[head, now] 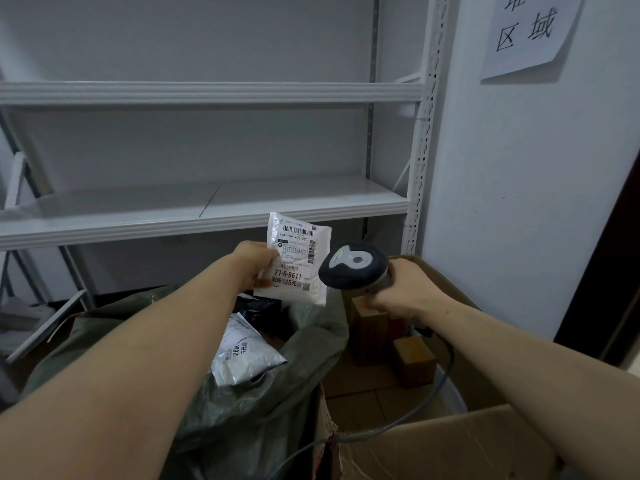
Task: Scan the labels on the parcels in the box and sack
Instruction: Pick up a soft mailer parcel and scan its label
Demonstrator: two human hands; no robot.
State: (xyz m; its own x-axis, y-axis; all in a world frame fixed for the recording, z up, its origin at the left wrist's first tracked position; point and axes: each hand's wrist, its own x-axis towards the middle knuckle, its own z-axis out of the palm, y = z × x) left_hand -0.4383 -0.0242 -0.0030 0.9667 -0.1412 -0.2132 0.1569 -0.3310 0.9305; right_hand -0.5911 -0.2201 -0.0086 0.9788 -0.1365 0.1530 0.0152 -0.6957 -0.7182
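Note:
My left hand [254, 268] holds a small white parcel [297, 259] upright by its left edge, label facing me, above the green sack [242, 403]. My right hand [405, 289] grips a black and grey barcode scanner [353, 266] just right of the parcel, its head close to the label. Inside the sack lie a white bagged parcel [244, 355] and a dark one behind it. The open cardboard box [450, 441] on the right holds small brown cartons [414, 362].
White metal shelves [207, 202] stand behind the sack. The scanner's grey cable [426, 407] runs down across the box. A wall with a paper sign [530, 32] rises at the right. A dark door edge is at the far right.

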